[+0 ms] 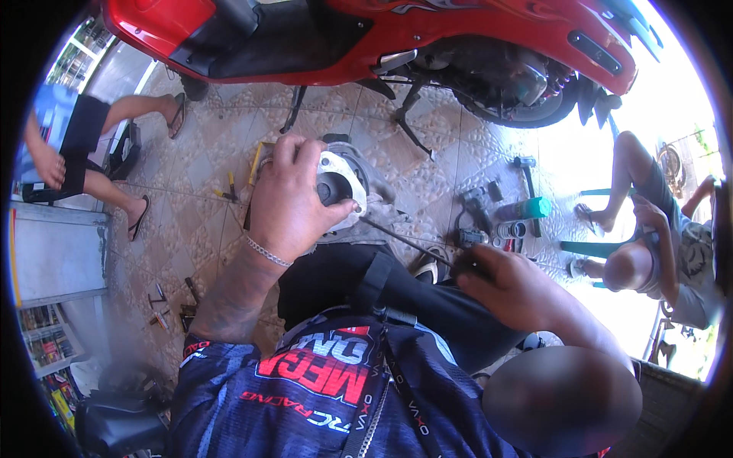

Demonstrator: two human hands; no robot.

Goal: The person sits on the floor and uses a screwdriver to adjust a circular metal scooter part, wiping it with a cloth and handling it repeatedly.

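My left hand [286,202] grips a silvery metal flanged part [353,183] with a dark round bore, its fingers over the top edge and thumb at the lower right. The part rests over a grey rag [389,219] just beyond my black trousers. My right hand [500,278] is closed round the dark handle of a long thin black tool [401,237], whose shaft runs up-left to the lower right edge of the part. Its far tip is too small to make out exactly.
A red motorbike [355,30] stands beyond. A person [107,114] in sandals is at left, another person [641,244] sits at right. Metal parts [477,206], a teal can [531,208] and tools [156,301] lie on the tiles. A white cabinet [57,252] stands left.
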